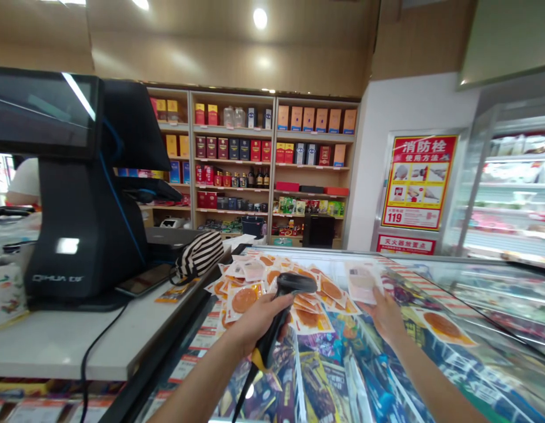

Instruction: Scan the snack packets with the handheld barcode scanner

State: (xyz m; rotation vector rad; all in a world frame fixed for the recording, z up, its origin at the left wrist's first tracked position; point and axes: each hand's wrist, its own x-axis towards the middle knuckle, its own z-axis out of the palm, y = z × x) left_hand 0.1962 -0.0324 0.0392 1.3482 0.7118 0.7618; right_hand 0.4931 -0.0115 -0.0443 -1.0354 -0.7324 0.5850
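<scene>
My left hand [266, 320] is wrapped round the handle of a black barcode scanner [296, 283], whose head points to the right. Its cable runs down towards the bottom edge. In my right hand [384, 314] is a flat, pale, clear-edged food packet [363, 282], gripped at its lower right corner. Between and beyond my hands lies a loose pile of packets with round orange-brown contents [244, 298], spread over the freezer's glass top [294, 254]. One more such packet [446, 325] lies apart, to the right of my right hand.
A black cash register [84, 235] stands on the white counter [73, 341] at left, with a striped pouch [202, 254] and a phone [144, 280] beside it. Wrapped ice creams [327, 382] show under the glass. Shelves of boxes [230, 148] line the back wall.
</scene>
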